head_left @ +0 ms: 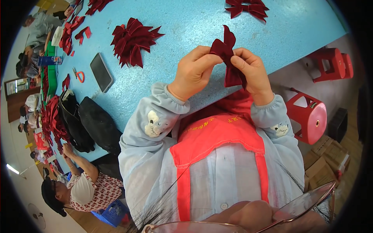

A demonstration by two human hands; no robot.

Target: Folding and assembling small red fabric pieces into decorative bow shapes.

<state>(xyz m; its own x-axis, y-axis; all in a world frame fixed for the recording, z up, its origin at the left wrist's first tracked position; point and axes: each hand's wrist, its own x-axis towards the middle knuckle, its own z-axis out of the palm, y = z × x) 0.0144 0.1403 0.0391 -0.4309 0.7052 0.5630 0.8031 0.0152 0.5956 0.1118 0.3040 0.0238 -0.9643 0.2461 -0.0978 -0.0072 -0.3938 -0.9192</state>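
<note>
Between my two hands, over the near edge of the blue table (171,50), is a dark red velvet bow (226,50). My left hand (197,70) pinches its left side near the middle, thumb on top. On the other side, my right hand (252,72) grips the bow with thumb and fingers closed; part of the velvet hangs below the fingers. A pile of matching velvet bows (134,42) lies on the table to the left of my hands. Another small group of bows (247,8) rests at the far side, beyond the one I hold.
Left of me lie a phone (101,72), orange-handled scissors (79,75) and black bags (99,122). A co-worker (83,182) sits at the left, handling red fabric. Red stools (312,119) and cardboard boxes (328,159) stand on the floor at right.
</note>
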